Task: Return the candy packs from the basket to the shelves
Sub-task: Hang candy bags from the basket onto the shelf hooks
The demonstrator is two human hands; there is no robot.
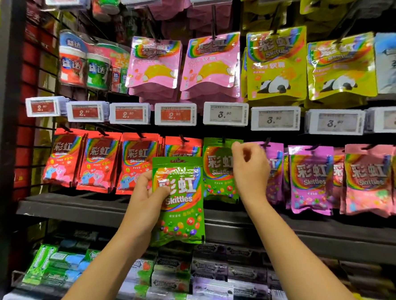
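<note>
Green Skittles pack in your left hand, held up in front of the hanging green Skittles pack.
Left thumb and fingers grip its left edge. Your right hand, fingers curled, is at that hanging pack's right edge; can't tell if it's pinching it.

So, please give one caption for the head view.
Left hand holds green pack; right hand reaches toward hook.

Left hand gripping, right hand seemingly pinching.
</note>
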